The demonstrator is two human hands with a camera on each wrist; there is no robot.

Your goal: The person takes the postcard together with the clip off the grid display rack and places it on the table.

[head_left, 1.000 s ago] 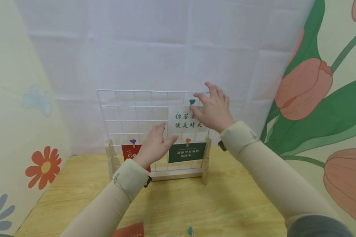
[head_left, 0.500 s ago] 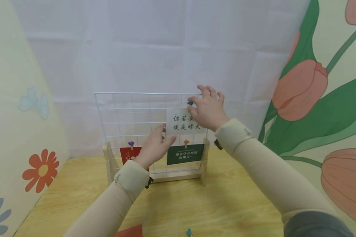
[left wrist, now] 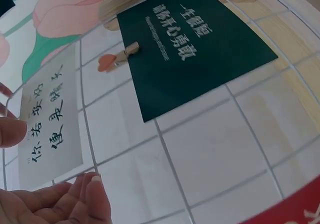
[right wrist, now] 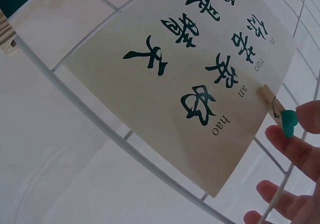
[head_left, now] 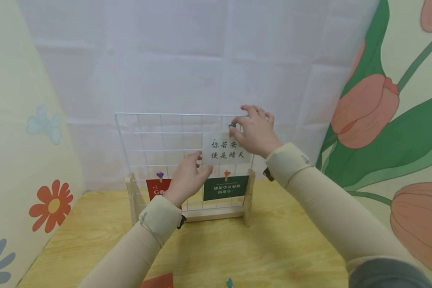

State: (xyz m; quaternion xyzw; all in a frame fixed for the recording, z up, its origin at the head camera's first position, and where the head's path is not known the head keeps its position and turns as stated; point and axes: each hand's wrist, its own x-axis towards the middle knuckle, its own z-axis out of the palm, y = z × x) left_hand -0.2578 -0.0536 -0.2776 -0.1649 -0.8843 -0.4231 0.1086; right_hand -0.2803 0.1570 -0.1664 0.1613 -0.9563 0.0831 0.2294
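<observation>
A white card (head_left: 221,151) with dark handwritten-style characters lies against the upper right of a white wire grid (head_left: 162,132). A small wooden clothespin (right wrist: 272,103) with a teal heart bites the card's top edge. My right hand (head_left: 257,134) pinches its heart end between thumb and index finger, the other fingers spread behind the grid wires. My left hand (head_left: 189,178) is at the card's left edge, thumb apart from the fingers; in the left wrist view its fingertips (left wrist: 95,191) are right at a wire beside the card's corner.
Lower on the grid hang a dark green card (head_left: 225,188) under an orange-heart clothespin (head_left: 227,175) and a red card (head_left: 156,187) under a purple-heart one (head_left: 160,176). Wooden feet (head_left: 249,200) hold the grid. Another red card (head_left: 160,281) and teal-heart clothespin (head_left: 230,283) lie nearer on the table.
My right hand has come in slightly left and down, its thumb and index finger closing on the teal-heart clothespin. The left hand stays by the white card's edge.
</observation>
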